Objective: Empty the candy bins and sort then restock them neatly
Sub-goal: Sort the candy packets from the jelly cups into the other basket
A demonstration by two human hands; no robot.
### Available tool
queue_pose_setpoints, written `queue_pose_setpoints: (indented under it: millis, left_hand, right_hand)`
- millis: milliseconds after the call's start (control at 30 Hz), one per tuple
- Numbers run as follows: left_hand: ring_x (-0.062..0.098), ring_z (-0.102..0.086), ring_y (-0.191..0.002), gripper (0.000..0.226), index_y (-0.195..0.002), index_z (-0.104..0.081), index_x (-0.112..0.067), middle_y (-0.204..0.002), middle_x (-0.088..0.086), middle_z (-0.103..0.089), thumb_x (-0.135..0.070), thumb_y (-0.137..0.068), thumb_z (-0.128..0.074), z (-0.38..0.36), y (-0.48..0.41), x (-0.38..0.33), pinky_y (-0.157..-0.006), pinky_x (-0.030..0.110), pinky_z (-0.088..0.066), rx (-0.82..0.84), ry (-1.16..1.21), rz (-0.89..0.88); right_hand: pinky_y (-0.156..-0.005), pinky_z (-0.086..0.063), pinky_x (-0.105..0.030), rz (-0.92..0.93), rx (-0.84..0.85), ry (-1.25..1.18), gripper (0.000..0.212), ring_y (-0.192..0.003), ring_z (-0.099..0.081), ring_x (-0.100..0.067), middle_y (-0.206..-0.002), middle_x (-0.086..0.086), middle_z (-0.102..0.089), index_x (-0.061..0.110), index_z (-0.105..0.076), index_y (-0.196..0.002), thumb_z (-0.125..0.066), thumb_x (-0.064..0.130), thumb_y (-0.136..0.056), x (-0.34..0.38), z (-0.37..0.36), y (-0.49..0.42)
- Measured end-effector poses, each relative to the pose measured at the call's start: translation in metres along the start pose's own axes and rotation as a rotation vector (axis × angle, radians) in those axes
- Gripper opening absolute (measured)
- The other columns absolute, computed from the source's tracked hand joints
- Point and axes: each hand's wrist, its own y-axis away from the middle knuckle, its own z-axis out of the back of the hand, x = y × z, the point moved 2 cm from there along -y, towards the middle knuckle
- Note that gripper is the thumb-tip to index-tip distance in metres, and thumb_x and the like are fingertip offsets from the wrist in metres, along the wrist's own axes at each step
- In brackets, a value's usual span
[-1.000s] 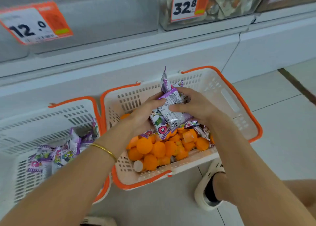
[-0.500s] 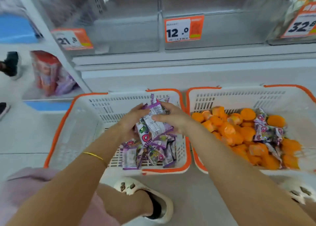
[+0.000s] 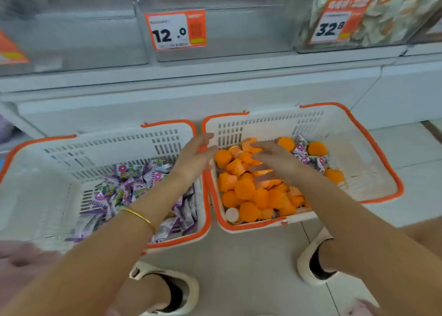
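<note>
Two white baskets with orange rims sit side by side on the floor. The left basket (image 3: 35,172) holds a pile of purple candy packets (image 3: 124,186). The right basket (image 3: 373,162) holds orange jelly cups (image 3: 246,189) and a few purple packets (image 3: 308,158) at the back. My left hand (image 3: 193,158) hovers over the gap between the two rims, fingers straight, holding nothing. My right hand (image 3: 275,160) is spread flat over the orange cups, blurred by motion, with nothing in it.
Clear empty candy bins (image 3: 227,29) line the shelf above, one with a 12.0 price tag (image 3: 175,30). A filled bin (image 3: 382,12) tagged 32.8 stands at the right. My sandalled feet (image 3: 167,289) are on the tiled floor in front of the baskets.
Both hands held a bunch of purple packets over the left basket; the packets now lie in it, and both empty hands have moved right toward the orange-cup basket.
</note>
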Motion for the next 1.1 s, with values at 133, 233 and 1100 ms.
queue_pose_setpoints:
  millis: [133, 233, 1100]
  left_hand:
    - [0.024, -0.054, -0.115, 0.032, -0.128, -0.052, -0.018, -0.137, 0.004, -0.046, -0.013, -0.096, -0.051, -0.102, -0.023, -0.007, -0.080, 0.035, -0.054, 0.174, -0.109, -0.016]
    - [0.023, -0.050, -0.121, 0.029, -0.126, -0.052, -0.023, -0.142, 0.002, -0.042, -0.016, -0.098, -0.048, -0.163, -0.045, 0.007, -0.080, 0.035, -0.054, 0.293, -0.246, -0.012]
    - [0.026, -0.042, -0.126, 0.039, -0.139, -0.046, -0.018, -0.135, 0.009, -0.053, -0.027, -0.103, -0.033, -0.352, -0.216, 0.053, -0.101, 0.037, -0.030, 0.519, -1.105, -0.161]
  right_hand:
    - [-0.066, -0.056, -0.041, -0.161, -0.270, 0.014, 0.040, -0.086, -0.061, -0.028, -0.116, -0.013, -0.054, 0.016, -0.048, -0.135, -0.050, 0.008, -0.096, -0.055, 0.107, -0.006]
    - [-0.059, -0.053, -0.031, -0.185, -0.513, 0.293, 0.040, -0.081, -0.057, -0.028, -0.112, -0.016, -0.058, 0.012, -0.055, -0.128, -0.048, -0.001, -0.091, -0.092, 0.177, -0.023]
    - [-0.090, -0.038, -0.035, 0.252, -0.049, 1.248, 0.044, -0.114, -0.050, -0.021, -0.120, 0.003, -0.057, 0.022, -0.055, -0.123, -0.067, 0.037, -0.083, -0.135, 0.257, -0.124]
